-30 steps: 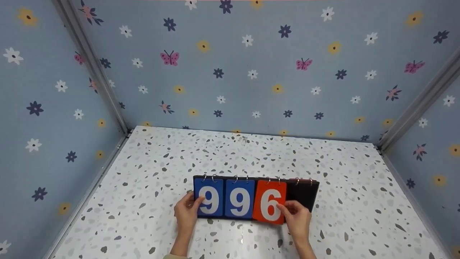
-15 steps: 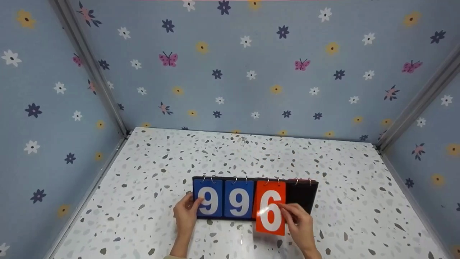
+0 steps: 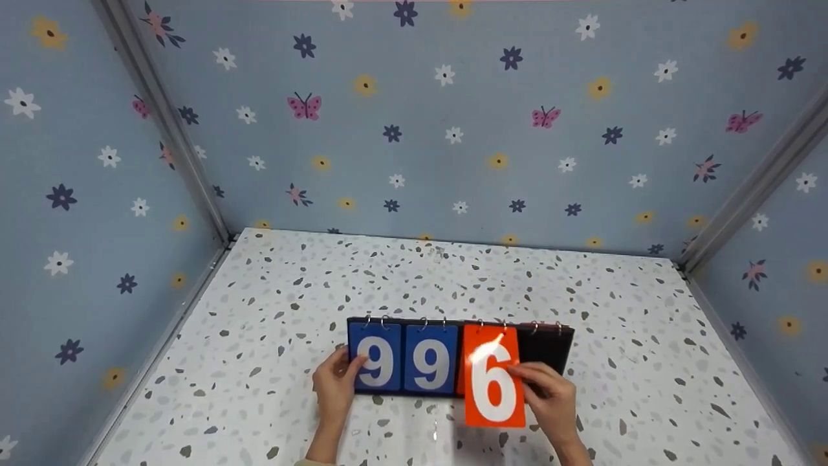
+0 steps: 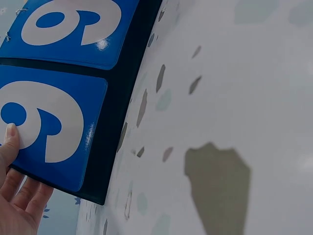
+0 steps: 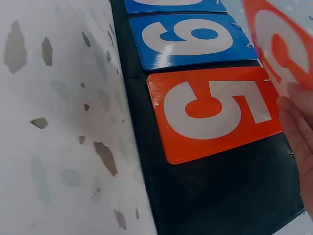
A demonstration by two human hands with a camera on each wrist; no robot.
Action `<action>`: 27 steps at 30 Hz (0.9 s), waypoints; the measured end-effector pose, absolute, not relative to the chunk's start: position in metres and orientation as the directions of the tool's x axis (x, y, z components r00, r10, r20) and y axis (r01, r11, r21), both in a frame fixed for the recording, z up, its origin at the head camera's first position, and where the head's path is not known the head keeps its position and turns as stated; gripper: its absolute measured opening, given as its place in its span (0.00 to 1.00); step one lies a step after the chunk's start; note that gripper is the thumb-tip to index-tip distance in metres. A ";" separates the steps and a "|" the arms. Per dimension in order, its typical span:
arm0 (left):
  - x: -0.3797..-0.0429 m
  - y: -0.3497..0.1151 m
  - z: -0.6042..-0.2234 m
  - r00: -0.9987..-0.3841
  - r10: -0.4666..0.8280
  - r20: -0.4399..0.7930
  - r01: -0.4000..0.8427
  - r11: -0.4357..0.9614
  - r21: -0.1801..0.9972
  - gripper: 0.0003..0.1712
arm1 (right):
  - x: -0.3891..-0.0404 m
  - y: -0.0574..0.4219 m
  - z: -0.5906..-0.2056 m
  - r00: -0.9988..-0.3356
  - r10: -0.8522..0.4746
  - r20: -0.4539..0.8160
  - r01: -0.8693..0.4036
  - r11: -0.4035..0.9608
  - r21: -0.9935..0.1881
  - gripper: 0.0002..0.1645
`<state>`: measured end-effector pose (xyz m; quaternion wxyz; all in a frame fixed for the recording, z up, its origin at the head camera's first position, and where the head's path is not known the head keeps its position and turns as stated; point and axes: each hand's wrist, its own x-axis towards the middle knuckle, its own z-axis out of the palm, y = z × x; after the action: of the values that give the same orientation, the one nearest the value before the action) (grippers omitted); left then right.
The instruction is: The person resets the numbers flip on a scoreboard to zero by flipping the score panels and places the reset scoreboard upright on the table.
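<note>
A black flip scoreboard (image 3: 546, 348) leans back on the table, with two blue number cards reading 9 (image 3: 377, 361) and 9 (image 3: 431, 362) on metal rings. My left hand (image 3: 333, 382) grips its left edge, thumb on the front of the first blue card and fingers behind, as the left wrist view also shows. Between thumb and fingers, my right hand (image 3: 550, 393) pinches the right edge of a red card reading 6 (image 3: 480, 411), swung out from the board on its rings. Beneath it, in the right wrist view, lies a red card reading 5 (image 5: 222, 110).
The white speckled tabletop (image 3: 310, 285) stretches behind and around the scoreboard. Flower-patterned blue panels (image 3: 453, 129) enclose the back and both sides, joined by metal corner posts (image 3: 165, 110). A reddish edge (image 3: 540, 324) shows behind the board's top right rings.
The right hand has pulled the red 6 card outward and slightly right, so its lower edge now hangs farther below the board. The left hand has kept its place.
</note>
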<state>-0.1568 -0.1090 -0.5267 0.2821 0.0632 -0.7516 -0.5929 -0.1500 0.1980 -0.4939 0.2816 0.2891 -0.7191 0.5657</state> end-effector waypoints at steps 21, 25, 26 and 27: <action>-0.169 -0.116 -0.556 -0.832 -0.433 0.347 0.231 0.298 0.926 0.11 | -0.200 0.201 -0.431 -0.486 -0.089 0.869 -0.858 0.237 -0.456 0.15; -0.171 -0.117 -0.560 -0.831 -0.434 0.347 0.231 0.299 0.926 0.11 | -0.215 0.198 -0.426 -0.495 -0.058 0.867 -0.835 0.308 -0.456 0.15; -0.171 -0.116 -0.559 -0.831 -0.435 0.347 0.230 0.299 0.926 0.11 | -0.218 0.197 -0.425 -0.498 -0.044 0.866 -0.828 0.320 -0.460 0.15; -0.169 -0.115 -0.555 -0.830 -0.434 0.351 0.230 0.306 0.924 0.11 | -0.221 0.196 -0.424 -0.504 -0.029 0.864 -0.821 0.328 -0.468 0.14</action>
<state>-0.1692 -0.1153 -0.5550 0.2838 0.0673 -0.7566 -0.5852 -0.2208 0.1963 -0.4244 0.3987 0.2987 -0.7107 0.4966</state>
